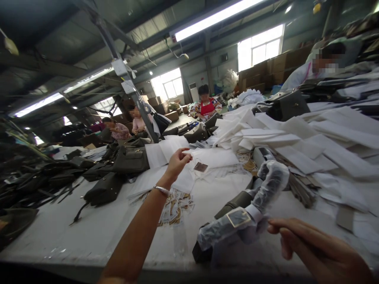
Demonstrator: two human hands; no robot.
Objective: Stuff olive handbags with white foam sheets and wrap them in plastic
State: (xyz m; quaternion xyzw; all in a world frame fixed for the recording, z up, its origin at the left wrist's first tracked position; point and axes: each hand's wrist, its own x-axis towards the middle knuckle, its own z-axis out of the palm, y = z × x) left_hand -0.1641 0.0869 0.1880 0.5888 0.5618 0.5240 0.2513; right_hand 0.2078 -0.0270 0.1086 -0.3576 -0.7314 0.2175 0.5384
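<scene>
Plastic-wrapped bundle [251,219] lies beside my loosely spread right hand [321,244] — probably placed for easy reach. My left hand [177,161] curls near a dark tag [200,167] — whether pinching, I can't tell

"Left hand [180,159]?"
"Stretched over loose string tags [177,203] and white foam sheets [220,157], near a square brown tag [200,167]; perhaps pinching its cord, too blurred to be sure."
"Right hand [319,246]?"
"Loosely bent, just beside a dark handbag [237,203] with a plastic-wrapped handle [274,179]."
"Beyond?"
"Look past heaped dark bags [197,134] to a co-worker in a red apron [207,107]."
</scene>
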